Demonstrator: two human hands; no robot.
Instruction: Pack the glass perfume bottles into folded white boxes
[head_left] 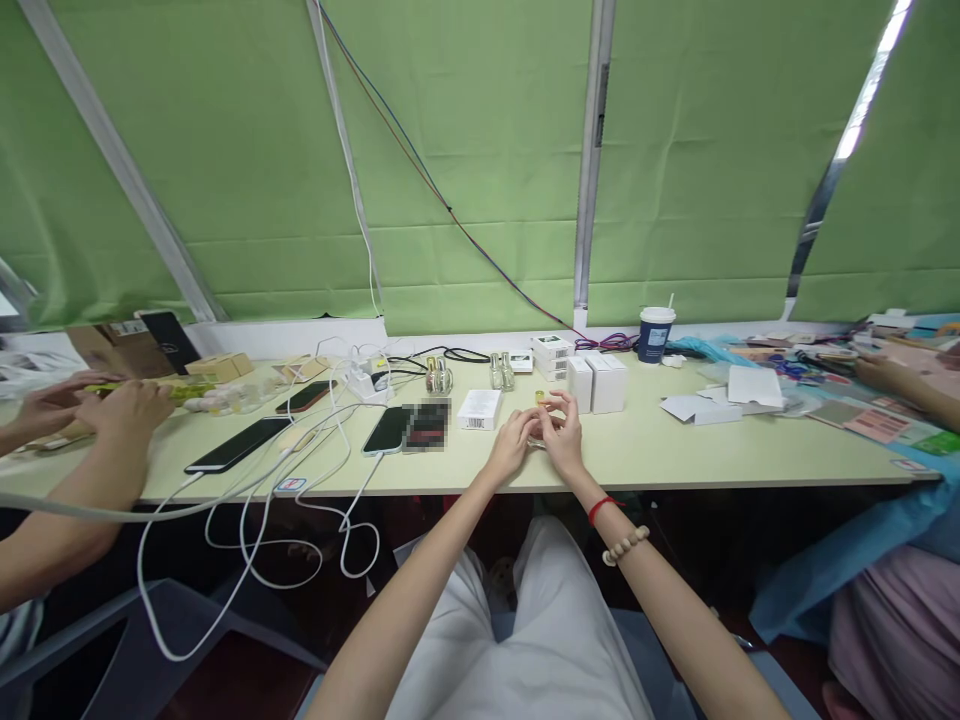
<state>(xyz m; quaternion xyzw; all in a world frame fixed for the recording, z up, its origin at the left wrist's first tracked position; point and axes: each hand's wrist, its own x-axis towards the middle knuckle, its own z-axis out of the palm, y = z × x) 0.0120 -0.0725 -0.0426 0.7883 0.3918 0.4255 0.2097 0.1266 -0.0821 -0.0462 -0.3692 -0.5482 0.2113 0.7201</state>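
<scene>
My left hand (511,443) and my right hand (564,437) meet at the table's front edge, fingers closed. Between them is a small clear glass bottle (536,442), mostly hidden by the fingers; my left hand grips it. A small gold-coloured cap (539,397) shows at the fingertips of my right hand, which pinches it. Whether cap and bottle touch I cannot tell. A white box (480,410) lies just left of my hands. Two upright white boxes (606,384) stand behind my right hand. Farther back are clear glass bottles (501,371) with others (439,376) to their left.
Phones (386,430) and looping white cables (259,545) spread over the left side. More white boxes (552,353) are stacked at the back. A dark blue cup (655,335) with a straw stands right of them. Other people's hands (124,405) work at both ends.
</scene>
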